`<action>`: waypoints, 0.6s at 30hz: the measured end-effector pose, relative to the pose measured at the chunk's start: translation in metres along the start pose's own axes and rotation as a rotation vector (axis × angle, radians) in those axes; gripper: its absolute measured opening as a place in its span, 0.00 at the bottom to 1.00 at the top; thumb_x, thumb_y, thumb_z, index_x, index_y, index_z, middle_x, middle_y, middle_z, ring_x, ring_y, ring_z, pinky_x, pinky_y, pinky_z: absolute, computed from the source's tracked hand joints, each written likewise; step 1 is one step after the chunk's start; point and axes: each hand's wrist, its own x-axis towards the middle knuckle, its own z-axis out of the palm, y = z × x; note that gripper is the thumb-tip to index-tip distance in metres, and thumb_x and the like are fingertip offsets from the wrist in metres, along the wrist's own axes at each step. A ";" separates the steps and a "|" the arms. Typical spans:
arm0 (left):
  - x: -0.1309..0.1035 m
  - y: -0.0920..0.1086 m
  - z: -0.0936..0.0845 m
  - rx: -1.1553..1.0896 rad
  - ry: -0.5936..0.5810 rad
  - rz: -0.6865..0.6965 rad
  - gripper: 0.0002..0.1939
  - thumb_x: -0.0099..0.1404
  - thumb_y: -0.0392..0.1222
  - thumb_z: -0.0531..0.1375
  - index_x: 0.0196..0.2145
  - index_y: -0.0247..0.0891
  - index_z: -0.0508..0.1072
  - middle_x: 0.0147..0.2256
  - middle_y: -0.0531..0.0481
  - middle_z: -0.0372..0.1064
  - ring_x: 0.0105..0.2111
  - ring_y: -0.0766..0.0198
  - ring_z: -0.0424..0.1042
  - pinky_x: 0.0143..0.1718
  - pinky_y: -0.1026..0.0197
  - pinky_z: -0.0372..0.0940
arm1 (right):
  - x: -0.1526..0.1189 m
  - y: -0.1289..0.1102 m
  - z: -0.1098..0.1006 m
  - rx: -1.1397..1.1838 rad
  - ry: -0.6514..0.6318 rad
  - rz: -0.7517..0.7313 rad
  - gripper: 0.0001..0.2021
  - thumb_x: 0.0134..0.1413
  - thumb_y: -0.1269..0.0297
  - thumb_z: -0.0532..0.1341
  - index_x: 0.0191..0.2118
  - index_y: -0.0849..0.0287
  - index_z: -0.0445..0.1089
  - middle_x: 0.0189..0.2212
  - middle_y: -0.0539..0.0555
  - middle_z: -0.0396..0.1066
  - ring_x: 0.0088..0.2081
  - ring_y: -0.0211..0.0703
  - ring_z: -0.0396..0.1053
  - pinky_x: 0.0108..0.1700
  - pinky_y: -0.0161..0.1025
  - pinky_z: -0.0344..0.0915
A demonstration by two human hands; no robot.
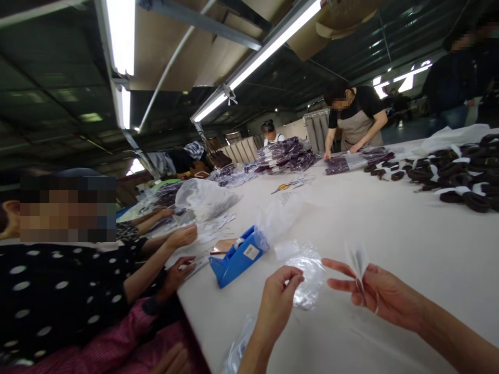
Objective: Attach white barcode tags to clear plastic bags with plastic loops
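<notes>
My right hand (390,296) holds a small bunch of white paper tags (357,262) between thumb and fingers, with thin string loops hanging below them. The tags are blurred at the top. To its left, my left hand (277,298) is closed in a pinch above the table; whatever it holds is too small to make out. Between and behind my hands lies a round, shiny heap of clear plastic (310,283). A blue tape dispenser (237,259) stands beyond my left hand, with thin clear plastic against its far end.
On the white table (409,228) lie yellow-handled scissors (284,188), a copper-coloured flat object (223,246), bagged purple goods (286,156) and dark tied bundles (468,176). Co-workers' hands (181,236) work close on the left; another person (356,119) stands across the table.
</notes>
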 end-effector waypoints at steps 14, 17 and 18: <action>-0.065 0.006 0.001 -0.519 -0.064 -0.024 0.25 0.61 0.53 0.60 0.53 0.41 0.72 0.53 0.44 0.71 0.52 0.51 0.68 0.51 0.56 0.63 | -0.014 0.028 0.032 0.231 -0.059 0.196 0.17 0.61 0.66 0.62 0.52 0.71 0.69 0.56 0.67 0.68 0.58 0.48 0.65 0.60 0.38 0.63; -0.077 -0.001 0.006 -0.568 0.000 -0.088 0.19 0.58 0.47 0.64 0.48 0.42 0.76 0.53 0.46 0.72 0.54 0.51 0.67 0.56 0.55 0.60 | -0.016 0.034 0.039 0.242 -0.062 0.219 0.19 0.60 0.66 0.62 0.53 0.72 0.68 0.56 0.68 0.67 0.60 0.49 0.63 0.60 0.38 0.63; -0.080 -0.002 0.007 -0.562 0.049 -0.112 0.16 0.59 0.46 0.64 0.46 0.42 0.78 0.51 0.47 0.74 0.54 0.52 0.67 0.57 0.55 0.59 | -0.017 0.037 0.041 0.239 -0.068 0.221 0.19 0.60 0.67 0.63 0.54 0.71 0.68 0.56 0.67 0.68 0.60 0.49 0.63 0.60 0.39 0.63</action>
